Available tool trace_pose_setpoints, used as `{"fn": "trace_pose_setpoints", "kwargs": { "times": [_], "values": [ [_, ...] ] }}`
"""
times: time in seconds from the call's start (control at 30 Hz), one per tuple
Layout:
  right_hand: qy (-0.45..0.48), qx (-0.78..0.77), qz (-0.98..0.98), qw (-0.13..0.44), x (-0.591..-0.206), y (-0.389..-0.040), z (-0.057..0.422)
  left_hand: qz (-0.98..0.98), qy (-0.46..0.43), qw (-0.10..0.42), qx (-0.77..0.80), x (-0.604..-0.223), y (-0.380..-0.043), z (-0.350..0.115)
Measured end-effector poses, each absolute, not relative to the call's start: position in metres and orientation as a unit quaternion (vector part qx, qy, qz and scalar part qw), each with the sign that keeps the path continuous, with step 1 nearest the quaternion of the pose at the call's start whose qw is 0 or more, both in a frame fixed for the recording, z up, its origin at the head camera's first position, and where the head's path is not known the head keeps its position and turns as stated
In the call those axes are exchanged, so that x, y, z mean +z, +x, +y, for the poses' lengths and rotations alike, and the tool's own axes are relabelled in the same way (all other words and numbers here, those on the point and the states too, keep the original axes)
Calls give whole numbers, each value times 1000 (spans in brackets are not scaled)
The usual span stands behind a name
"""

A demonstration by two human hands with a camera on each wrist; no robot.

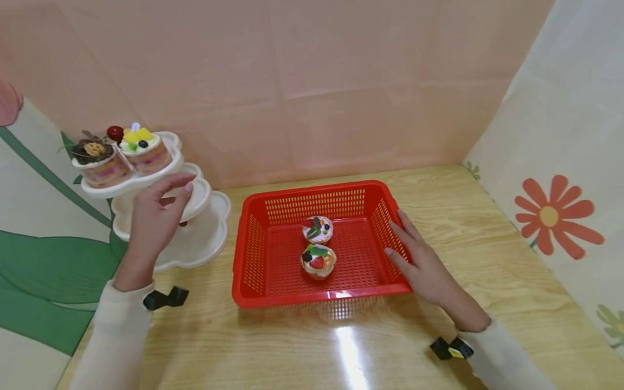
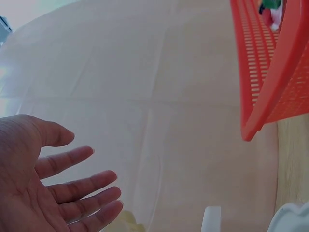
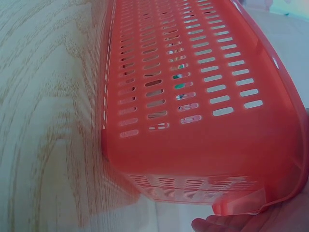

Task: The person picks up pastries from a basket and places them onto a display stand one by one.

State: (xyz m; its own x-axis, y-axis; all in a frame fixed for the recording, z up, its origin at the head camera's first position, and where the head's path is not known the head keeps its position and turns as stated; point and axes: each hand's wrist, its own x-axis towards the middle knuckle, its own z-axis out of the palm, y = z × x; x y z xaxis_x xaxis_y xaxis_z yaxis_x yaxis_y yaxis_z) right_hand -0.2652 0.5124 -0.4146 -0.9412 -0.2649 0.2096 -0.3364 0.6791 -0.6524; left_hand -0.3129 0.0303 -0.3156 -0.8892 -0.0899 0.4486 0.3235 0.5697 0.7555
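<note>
My left hand (image 1: pixel 158 214) hovers in front of a white tiered stand (image 1: pixel 216 238). Its fingers are loosely bent and hold nothing; the left wrist view shows them spread apart. The stand's top tier holds a chocolate-topped cake cup (image 1: pixel 104 169) and a fruit-topped cake cup (image 1: pixel 148 154). A bit of something dark red shows behind my left hand. My right hand (image 1: pixel 426 268) grips the right rim of a red plastic basket (image 1: pixel 317 298), thumb over the inner side. Two fruit tarts lie inside: a pink one (image 1: pixel 319 232) at the back, a cream one (image 1: pixel 318 265) in front.
The basket sits on a light wood tabletop (image 1: pixel 273 352), just right of the stand. A pinkish cloth wall (image 1: pixel 341 97) closes off the back. Flower-patterned cloth (image 1: pixel 551 130) hangs on the right side, and leaf-patterned cloth (image 1: pixel 44 265) on the left.
</note>
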Motion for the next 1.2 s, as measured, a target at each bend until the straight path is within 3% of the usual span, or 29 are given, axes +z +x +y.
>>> {"fn": "trace_pose_setpoints", "kwargs": {
  "times": [1.2],
  "values": [
    [158, 355, -921, 39, -415, -267, 513, -868, -194, 105, -446, -344, -302, 88]
  ]
}}
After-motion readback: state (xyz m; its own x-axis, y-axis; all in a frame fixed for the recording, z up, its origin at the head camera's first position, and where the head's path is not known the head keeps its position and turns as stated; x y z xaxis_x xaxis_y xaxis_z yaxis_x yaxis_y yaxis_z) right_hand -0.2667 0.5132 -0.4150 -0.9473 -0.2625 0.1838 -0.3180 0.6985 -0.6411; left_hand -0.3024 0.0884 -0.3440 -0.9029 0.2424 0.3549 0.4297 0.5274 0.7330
